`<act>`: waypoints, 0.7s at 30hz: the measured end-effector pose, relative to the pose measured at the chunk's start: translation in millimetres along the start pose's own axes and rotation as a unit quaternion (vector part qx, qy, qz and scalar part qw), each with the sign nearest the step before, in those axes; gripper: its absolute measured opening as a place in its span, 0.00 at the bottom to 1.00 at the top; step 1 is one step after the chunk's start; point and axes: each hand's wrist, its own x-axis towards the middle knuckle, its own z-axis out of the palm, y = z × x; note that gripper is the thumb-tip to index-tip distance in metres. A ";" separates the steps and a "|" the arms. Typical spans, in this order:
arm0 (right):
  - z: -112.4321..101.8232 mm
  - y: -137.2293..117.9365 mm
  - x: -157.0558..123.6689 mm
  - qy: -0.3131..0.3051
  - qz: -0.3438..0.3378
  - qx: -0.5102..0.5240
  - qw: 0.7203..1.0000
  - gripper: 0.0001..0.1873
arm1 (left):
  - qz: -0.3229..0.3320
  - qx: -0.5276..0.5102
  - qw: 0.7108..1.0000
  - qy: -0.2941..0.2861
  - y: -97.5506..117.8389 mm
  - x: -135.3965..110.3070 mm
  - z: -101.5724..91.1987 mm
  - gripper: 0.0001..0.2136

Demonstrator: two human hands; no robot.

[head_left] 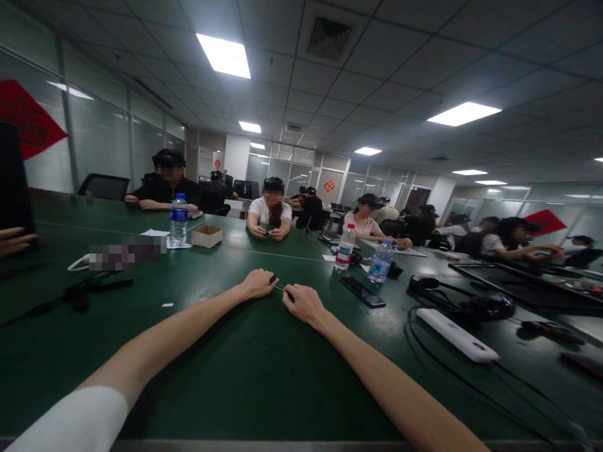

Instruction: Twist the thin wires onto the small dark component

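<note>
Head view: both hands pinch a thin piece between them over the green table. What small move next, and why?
Probably draw the left hand and right hand back toward the body, with the thin piece pinched between them: both reach far out, and the piece looks tiny at that distance.

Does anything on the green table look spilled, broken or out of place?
Nothing stands out. The clear plastic water bottles stand upright; the black phone and white power strip lie flat on the green table. Only a tiny white scrap lies loose, left of the left hand, which pinches a thin pale pin.
</note>
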 end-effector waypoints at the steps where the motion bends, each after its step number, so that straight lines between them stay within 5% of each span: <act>1: 0.2 0.4 0.1 0.000 0.003 0.002 1.000 0.19 | 0.001 0.000 1.000 0.002 -0.2 0.0 0.3 0.23; 21: -9.8 -5.5 -1.7 -0.033 0.008 -0.030 0.999 0.20 | -0.006 0.036 0.999 0.001 4.5 -4.6 -5.6 0.25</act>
